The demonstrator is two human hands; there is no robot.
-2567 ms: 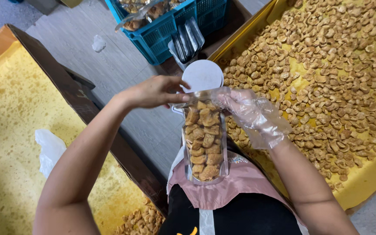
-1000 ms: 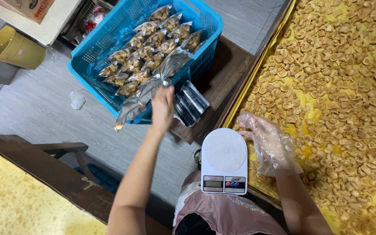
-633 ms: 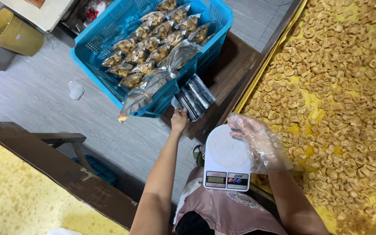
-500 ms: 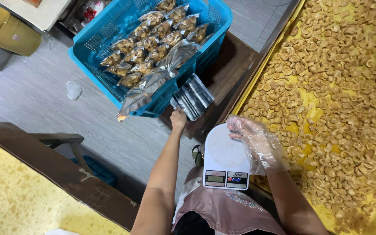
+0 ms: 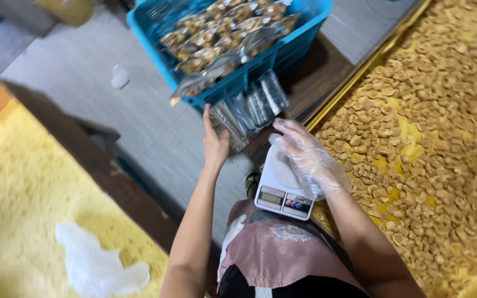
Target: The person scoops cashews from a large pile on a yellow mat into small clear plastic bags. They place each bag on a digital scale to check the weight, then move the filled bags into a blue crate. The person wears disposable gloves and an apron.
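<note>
My left hand (image 5: 215, 142) is bare, fingers straight and together, reaching up beside a stack of empty clear pouches (image 5: 252, 107) that lies on a dark wooden stand; it holds nothing that I can see. My right hand (image 5: 305, 157), in a thin clear plastic glove, hovers with spread fingers over the round white plate of a small kitchen scale (image 5: 282, 185) on my lap. A blue plastic crate (image 5: 230, 83) behind the pouches holds several filled snack bags (image 5: 222, 38), one hanging over its near rim.
A wide yellow-lined tray (image 5: 371, 60) of loose golden fried snacks (image 5: 437, 127) fills the right side. On the left is another yellow-lined tray (image 5: 23, 187) with a crumpled clear glove (image 5: 100, 267) on it. Grey floor lies between, with a scrap of white paper (image 5: 120, 76).
My left hand put a filled bag into the blue crate, then drew back to the pouch stack. The gloved right hand stayed over the scale. The view has swung down and left.
</note>
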